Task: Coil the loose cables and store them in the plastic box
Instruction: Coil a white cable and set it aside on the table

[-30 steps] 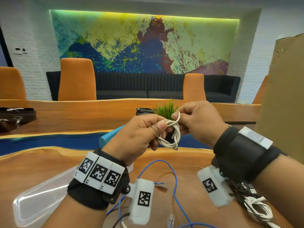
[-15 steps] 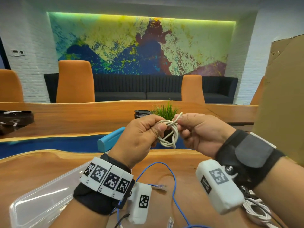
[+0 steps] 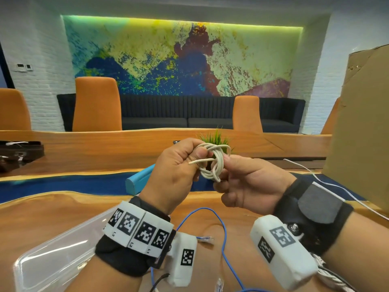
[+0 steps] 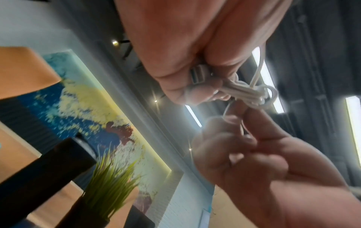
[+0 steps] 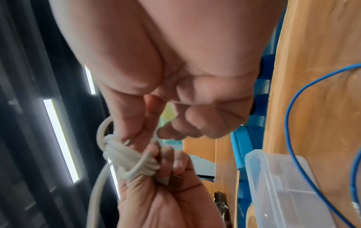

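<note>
A white cable (image 3: pixel 212 163) is wound into a small coil and held up above the table. My left hand (image 3: pixel 197 157) grips its left side, thumb on top, and a loose end pokes out leftward across that thumb. The left wrist view shows the cable's USB plug (image 4: pixel 197 75) tucked in the left hand's fingers. My right hand (image 3: pixel 225 165) is palm-up and pinches the coil's right side (image 5: pixel 125 154). The clear plastic box (image 3: pixel 52 256) lies on the table at lower left, under my left forearm. A loose blue cable (image 3: pixel 225 234) loops on the wood below the hands.
A blue lid (image 3: pixel 139 182) lies behind the left hand. A tall cardboard box (image 3: pixel 362 133) stands at the right, with a thin white wire (image 3: pixel 315 178) running beside it. A small green plant (image 3: pixel 214 138) sits behind the coil. More white cable (image 3: pixel 328 279) lies at the bottom right.
My right hand has turned from over the coil to beside and below it, palm up. A loose cable end now sticks out to the left over my left thumb.
</note>
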